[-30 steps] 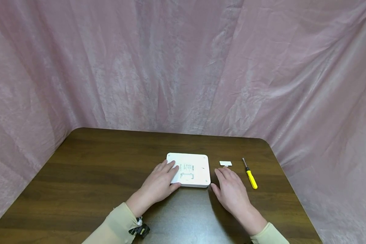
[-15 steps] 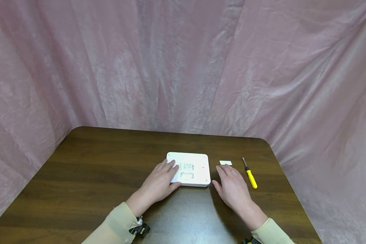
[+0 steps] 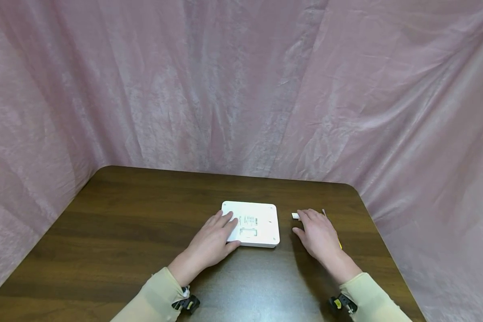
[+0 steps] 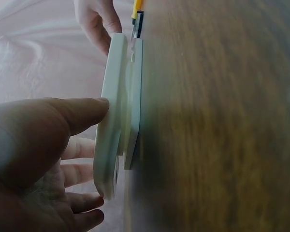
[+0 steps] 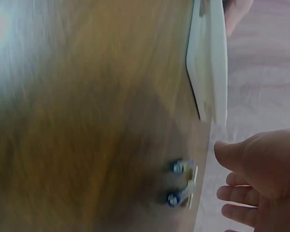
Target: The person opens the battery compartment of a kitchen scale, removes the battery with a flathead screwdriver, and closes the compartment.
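A flat white device [image 3: 263, 217] lies underside up on the table, its printed label and rectangular battery recess showing in the head view. My left hand [image 3: 209, 237] rests spread on its left part, thumb along the near edge. To the right, my right hand [image 3: 317, 235] reaches over a small white battery cover [image 3: 295, 216] with fingers extended, holding nothing. It hides most of the cover and of a yellow screwdriver [image 3: 340, 244]. The right wrist view shows two small batteries [image 5: 178, 167] beside the cover [image 5: 192, 188], below the hand's fingers.
The brown wooden table [image 3: 145, 214] has rounded far corners. Pink cloth [image 3: 241, 89] hangs behind it and along both sides. A wrist camera is strapped by each sleeve.
My right hand has moved right and forward, from beside the device to over the battery cover and screwdriver, now covering most of both. My left hand stays on the device.
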Action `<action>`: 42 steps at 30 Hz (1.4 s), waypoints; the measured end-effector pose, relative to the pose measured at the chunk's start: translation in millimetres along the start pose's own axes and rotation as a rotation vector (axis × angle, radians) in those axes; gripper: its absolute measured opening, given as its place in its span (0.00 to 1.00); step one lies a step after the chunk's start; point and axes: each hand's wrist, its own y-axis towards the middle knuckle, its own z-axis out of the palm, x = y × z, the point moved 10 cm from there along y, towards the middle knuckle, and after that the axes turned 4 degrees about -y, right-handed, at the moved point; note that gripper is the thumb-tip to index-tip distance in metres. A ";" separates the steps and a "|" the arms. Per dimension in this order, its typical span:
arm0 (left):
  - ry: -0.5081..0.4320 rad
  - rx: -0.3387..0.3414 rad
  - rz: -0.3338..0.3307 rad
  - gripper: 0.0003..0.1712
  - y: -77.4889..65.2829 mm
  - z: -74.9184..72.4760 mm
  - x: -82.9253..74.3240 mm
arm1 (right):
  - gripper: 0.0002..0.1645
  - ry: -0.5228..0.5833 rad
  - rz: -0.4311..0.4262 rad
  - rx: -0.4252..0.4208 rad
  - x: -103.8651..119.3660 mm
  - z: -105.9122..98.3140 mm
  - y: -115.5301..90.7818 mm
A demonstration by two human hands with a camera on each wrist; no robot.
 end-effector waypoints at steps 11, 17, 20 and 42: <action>-0.004 -0.007 -0.007 0.37 -1.0 2.7 2.4 | 0.27 0.006 -0.013 0.064 -26.6 9.5 11.7; -0.002 -0.019 0.009 0.37 -1.4 0.8 0.3 | 0.26 -0.010 -0.011 0.080 -36.4 15.3 14.7; -0.008 -0.015 0.008 0.37 -1.6 0.6 -0.5 | 0.25 -0.013 -0.014 0.080 -39.8 17.7 15.8; -0.011 -0.014 -0.002 0.37 -1.8 1.2 0.5 | 0.12 -0.044 -0.031 0.099 -45.2 29.2 20.3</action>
